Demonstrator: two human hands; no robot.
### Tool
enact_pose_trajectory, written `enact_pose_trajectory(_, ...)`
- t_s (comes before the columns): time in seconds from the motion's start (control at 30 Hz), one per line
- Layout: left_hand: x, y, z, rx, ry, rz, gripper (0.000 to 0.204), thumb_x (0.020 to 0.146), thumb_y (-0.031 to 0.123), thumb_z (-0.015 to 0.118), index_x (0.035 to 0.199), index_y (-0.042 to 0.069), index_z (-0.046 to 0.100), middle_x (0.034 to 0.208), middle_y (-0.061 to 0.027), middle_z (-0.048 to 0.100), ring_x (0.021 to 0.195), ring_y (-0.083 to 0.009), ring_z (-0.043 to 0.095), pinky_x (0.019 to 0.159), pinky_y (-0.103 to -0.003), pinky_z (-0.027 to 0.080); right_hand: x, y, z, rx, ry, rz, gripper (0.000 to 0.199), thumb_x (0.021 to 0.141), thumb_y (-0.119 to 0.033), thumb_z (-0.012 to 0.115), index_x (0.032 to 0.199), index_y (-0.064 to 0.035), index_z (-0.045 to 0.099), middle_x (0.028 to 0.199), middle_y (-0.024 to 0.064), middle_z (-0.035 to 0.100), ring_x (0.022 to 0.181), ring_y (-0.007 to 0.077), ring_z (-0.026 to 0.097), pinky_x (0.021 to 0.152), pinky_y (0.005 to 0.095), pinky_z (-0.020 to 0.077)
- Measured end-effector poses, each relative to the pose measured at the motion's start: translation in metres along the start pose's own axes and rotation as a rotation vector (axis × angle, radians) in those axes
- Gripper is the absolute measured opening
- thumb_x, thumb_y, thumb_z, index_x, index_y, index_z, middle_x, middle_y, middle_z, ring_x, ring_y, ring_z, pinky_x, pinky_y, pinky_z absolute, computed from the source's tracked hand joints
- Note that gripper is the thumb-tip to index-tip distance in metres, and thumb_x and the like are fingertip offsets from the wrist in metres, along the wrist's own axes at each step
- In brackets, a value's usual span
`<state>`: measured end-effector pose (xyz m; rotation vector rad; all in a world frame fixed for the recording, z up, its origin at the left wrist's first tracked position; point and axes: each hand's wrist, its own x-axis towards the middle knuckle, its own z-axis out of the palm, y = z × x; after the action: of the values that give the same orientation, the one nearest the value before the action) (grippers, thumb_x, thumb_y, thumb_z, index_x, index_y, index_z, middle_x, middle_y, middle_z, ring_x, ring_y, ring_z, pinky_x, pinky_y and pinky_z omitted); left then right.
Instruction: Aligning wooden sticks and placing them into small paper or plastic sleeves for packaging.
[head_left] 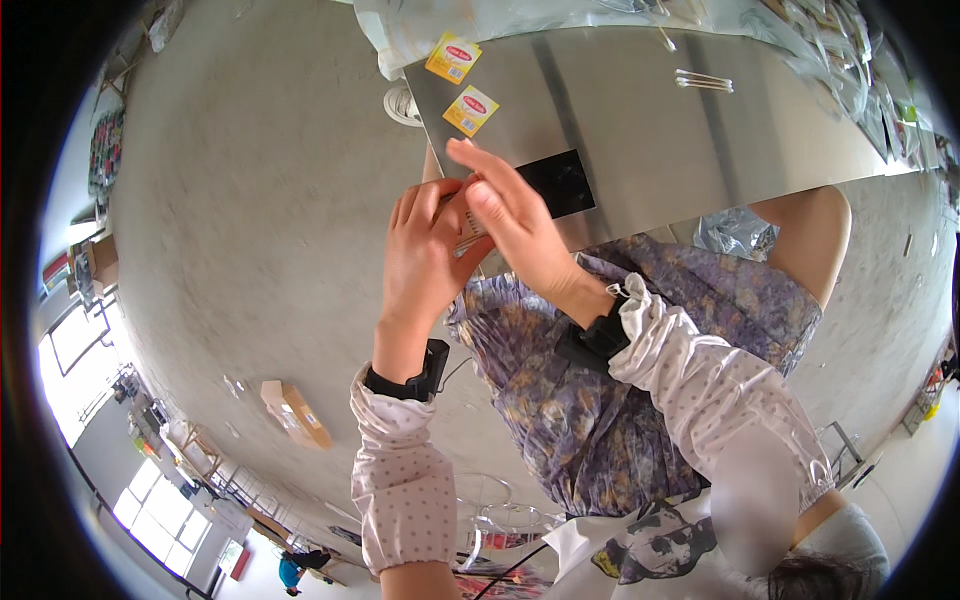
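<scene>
My left hand [428,240] is closed around a bundle of thin pale sticks [468,230], which look like cotton swabs; the fingers hide most of them. My right hand [520,228] lies against the bundle and the left fingers, its own fingers stretched out. Just beyond the hands, a flat black rectangle [562,186] rests on the metal table [640,130]. Two small groups of yellow labels with a red oval, a nearer one [471,110] and a farther one [453,58], lie near the table's left edge. Several loose cotton swabs [704,81] lie farther right.
Clear plastic bags [840,70] crowd the far right of the table, and plastic sheeting [400,30] covers its far edge. A white roll [402,104] shows beside the left edge. On the floor lies a cardboard box [296,414]. A person [292,570] is distant at lower left.
</scene>
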<state>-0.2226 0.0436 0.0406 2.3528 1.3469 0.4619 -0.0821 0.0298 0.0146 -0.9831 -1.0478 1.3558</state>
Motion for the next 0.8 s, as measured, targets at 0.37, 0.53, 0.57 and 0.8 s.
enact_pose_trajectory(0.37,0.051,0.004,-0.011,-0.275,-0.293,-0.36,0.026,0.083,0.011,0.076,0.105,0.001,0.067,0.086,-0.0066,0.065,0.074,-0.0109,0.061,0.065,-0.027,0.049,-0.062,-0.044,-0.086,0.109,0.222,0.244,0.043,0.106,-0.032,0.045,0.135,-0.0006,0.051,0.132,0.0123,0.057,0.109,0.0188,0.062,0.093,0.0327,0.0467)
enact_pose_trajectory(0.53,0.058,-0.005,-0.033,-0.283,-0.453,-0.566,0.021,0.085,0.011,0.073,0.099,-0.002,0.064,0.083,-0.0045,0.066,0.073,-0.009,0.061,0.064,-0.024,0.049,-0.077,-0.055,-0.096,0.072,0.207,0.31,0.041,0.106,-0.031,0.047,0.134,-0.0024,0.052,0.125,0.01,0.062,0.101,0.0153,0.063,0.087,0.031,0.0466)
enact_pose_trajectory(0.57,0.053,-0.011,-0.046,-0.327,-0.497,-0.682,0.02,0.086,0.011,0.072,0.098,-0.003,0.064,0.084,-0.0041,0.066,0.073,-0.0084,0.062,0.064,-0.023,0.05,-0.078,-0.056,-0.094,0.085,0.205,0.304,0.041,0.106,-0.031,0.047,0.134,-0.0024,0.052,0.125,0.01,0.062,0.101,0.0153,0.063,0.087,0.031,0.0466)
enact_pose_trajectory(0.8,0.016,0.065,-0.082,-0.552,-0.032,-0.711,0.016,0.091,0.012,0.07,0.1,-0.001,0.066,0.088,-0.0029,0.067,0.076,-0.0066,0.061,0.066,-0.022,0.05,-0.076,-0.081,-0.079,0.218,0.064,0.329,0.04,0.104,-0.022,0.052,0.139,-0.0034,0.047,0.127,0.0106,0.06,0.097,0.015,0.064,0.081,0.0283,0.0492)
